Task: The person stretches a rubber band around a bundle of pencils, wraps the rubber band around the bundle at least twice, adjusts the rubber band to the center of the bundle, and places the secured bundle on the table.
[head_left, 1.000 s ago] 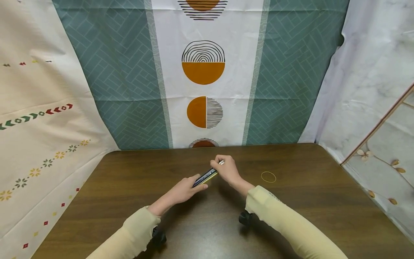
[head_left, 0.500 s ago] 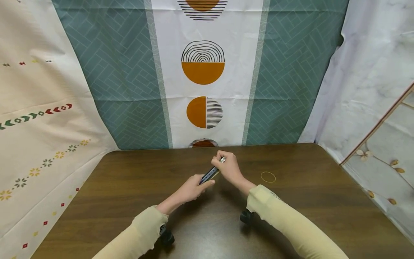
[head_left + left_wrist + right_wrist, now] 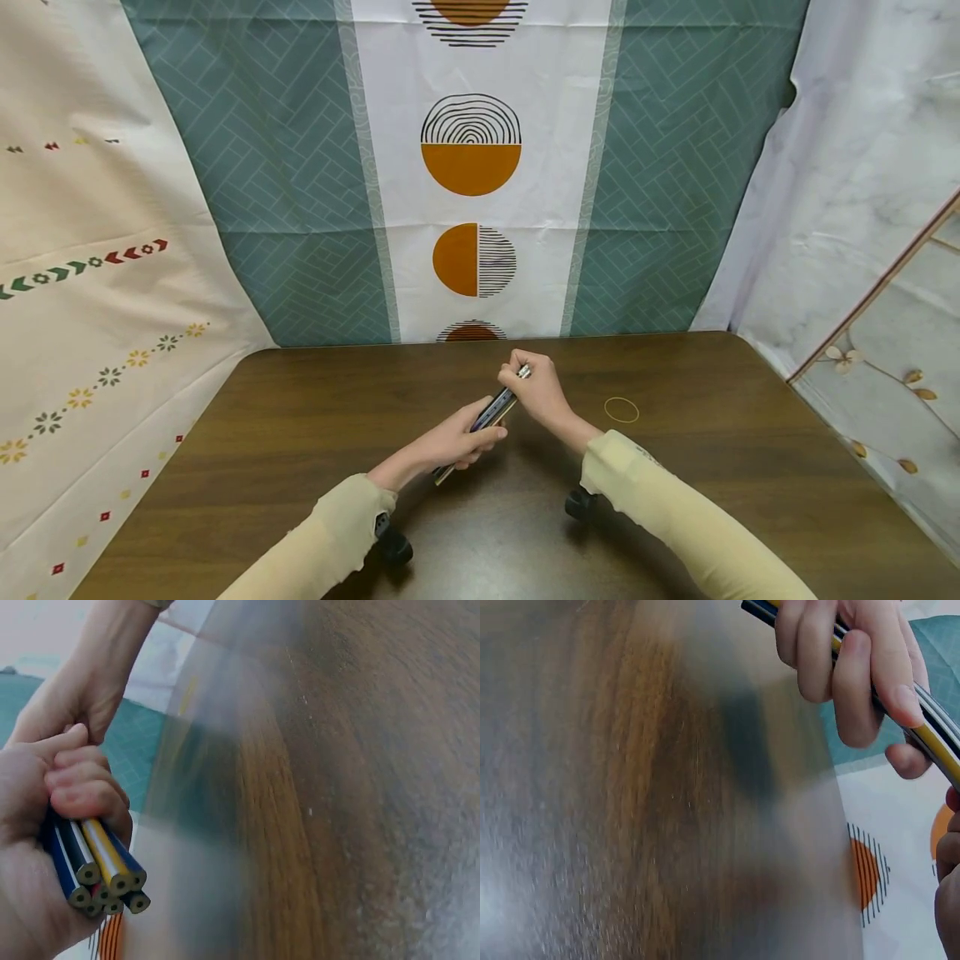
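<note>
A bundle of several pencils (image 3: 497, 407), dark, yellow and pale, slants above the table between both hands. My left hand (image 3: 459, 437) grips it around the middle, fingers wrapped over it. Flat, unsharpened ends poke out below that hand; in the left wrist view these pencil ends (image 3: 97, 881) sit unevenly. At the upper end, my right hand (image 3: 542, 392) holds the bundle with curled fingers and thumb, with the tips just showing past the thumb. Only part of the right hand (image 3: 949, 877) appears at the edge of the right wrist view. To its right, a thin yellow rubber band (image 3: 622, 397) lies on the table.
The brown wooden table (image 3: 315, 392) has rounded back corners. A green and white patterned cloth (image 3: 292, 208) hangs behind it, with pale cloths on both sides. Dark wrist cameras (image 3: 395, 547) sit under the sleeves.
My left hand has moved right, and the pencils' lower ends now stick out below it. My right hand has shifted slightly right with the upper end. The rubber band has stayed put.
</note>
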`<action>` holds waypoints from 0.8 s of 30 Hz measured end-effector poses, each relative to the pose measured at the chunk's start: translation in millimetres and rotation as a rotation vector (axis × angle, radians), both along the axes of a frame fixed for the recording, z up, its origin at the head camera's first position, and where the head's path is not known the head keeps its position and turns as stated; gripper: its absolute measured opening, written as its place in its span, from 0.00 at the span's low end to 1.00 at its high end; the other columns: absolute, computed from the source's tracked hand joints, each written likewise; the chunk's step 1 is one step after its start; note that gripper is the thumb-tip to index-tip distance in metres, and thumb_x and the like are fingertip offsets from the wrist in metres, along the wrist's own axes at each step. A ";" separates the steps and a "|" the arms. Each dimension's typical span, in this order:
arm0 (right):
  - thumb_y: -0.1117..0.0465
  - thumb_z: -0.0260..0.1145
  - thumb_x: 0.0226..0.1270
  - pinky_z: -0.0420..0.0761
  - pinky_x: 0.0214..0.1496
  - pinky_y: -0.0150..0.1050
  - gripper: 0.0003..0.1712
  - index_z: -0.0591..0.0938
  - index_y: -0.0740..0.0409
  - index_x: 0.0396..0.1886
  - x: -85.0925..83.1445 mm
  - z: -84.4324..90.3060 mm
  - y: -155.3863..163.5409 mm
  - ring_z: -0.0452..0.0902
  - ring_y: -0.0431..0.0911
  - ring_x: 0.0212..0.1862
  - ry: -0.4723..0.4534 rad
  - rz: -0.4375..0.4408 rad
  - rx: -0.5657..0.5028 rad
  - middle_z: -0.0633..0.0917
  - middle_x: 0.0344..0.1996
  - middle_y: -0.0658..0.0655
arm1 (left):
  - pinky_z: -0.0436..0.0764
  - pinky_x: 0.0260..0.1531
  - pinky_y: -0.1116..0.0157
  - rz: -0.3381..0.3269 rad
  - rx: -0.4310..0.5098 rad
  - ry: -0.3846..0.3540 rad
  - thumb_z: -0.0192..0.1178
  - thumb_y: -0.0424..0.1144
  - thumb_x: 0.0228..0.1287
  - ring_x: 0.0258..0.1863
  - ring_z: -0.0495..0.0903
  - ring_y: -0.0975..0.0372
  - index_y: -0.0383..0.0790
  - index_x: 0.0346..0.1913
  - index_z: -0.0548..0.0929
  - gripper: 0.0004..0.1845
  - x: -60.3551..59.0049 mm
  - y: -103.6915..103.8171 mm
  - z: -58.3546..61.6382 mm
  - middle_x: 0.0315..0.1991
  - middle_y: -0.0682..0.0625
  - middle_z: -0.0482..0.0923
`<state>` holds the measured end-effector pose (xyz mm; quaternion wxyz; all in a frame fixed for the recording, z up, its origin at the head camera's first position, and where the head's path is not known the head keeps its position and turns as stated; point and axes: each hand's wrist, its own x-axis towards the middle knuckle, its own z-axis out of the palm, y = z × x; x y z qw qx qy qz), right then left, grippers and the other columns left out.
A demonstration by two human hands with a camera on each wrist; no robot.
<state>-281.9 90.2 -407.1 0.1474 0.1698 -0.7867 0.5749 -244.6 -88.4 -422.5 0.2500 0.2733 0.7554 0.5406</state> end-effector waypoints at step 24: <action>0.53 0.58 0.76 0.80 0.43 0.30 0.15 0.77 0.59 0.50 24.4 -4.3 14.6 0.87 0.50 0.43 -0.007 0.073 0.041 0.88 0.44 0.59 | 0.66 0.19 0.70 0.164 -0.203 0.302 0.55 0.48 0.74 0.16 0.63 0.66 0.40 0.43 0.76 0.13 -0.1 7.1 3.9 0.20 0.55 0.66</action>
